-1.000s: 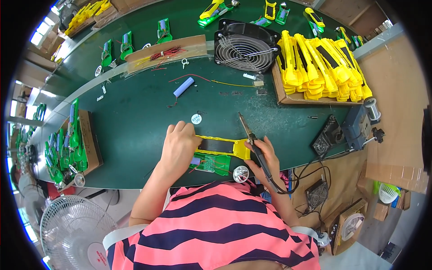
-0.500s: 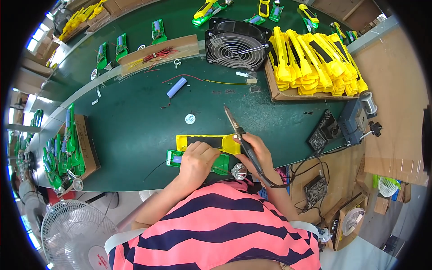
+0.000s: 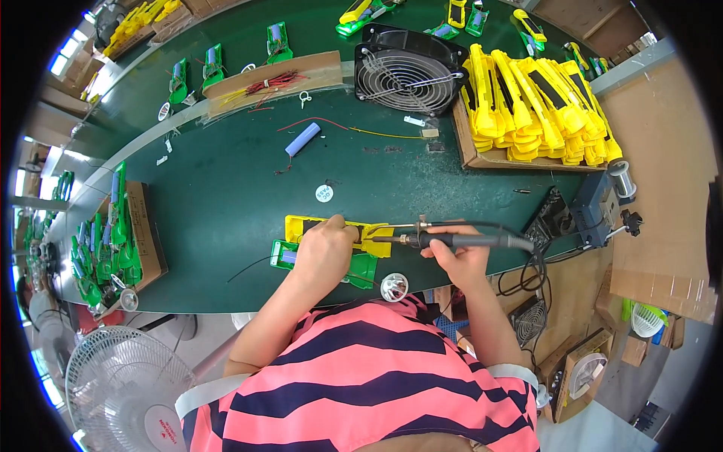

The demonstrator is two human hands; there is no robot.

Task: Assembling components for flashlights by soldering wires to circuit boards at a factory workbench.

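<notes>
My right hand [image 3: 461, 260] is wrapped round a soldering iron [image 3: 482, 240], which lies nearly level with its tip pointing left into a yellow plastic shell [image 3: 382, 247]. My left hand [image 3: 324, 252] is closed over the shell's middle, fingertips pinched; whatever they hold is hidden. Just below the yellow shell sits a green plastic shell [image 3: 363, 271] with a blue-violet battery cell [image 3: 288, 257] in it, partly covered by my left hand. A shiny round reflector [image 3: 394, 287] rests at the table's near edge, and a thin black wire sticks out to the left.
A carton of yellow shells [image 3: 535, 105] stands at the back right, next to a black fan [image 3: 410, 75]. Green assemblies [image 3: 105, 248] fill a box at left. A loose cell [image 3: 303, 140] and round white sticker [image 3: 324, 193] lie mid-table. A soldering station [image 3: 595, 211] stands at right.
The soldering iron has swung from pointing up and away to lying level, its tip now at the yellow shell. My right hand has moved right, off the shell's end.
</notes>
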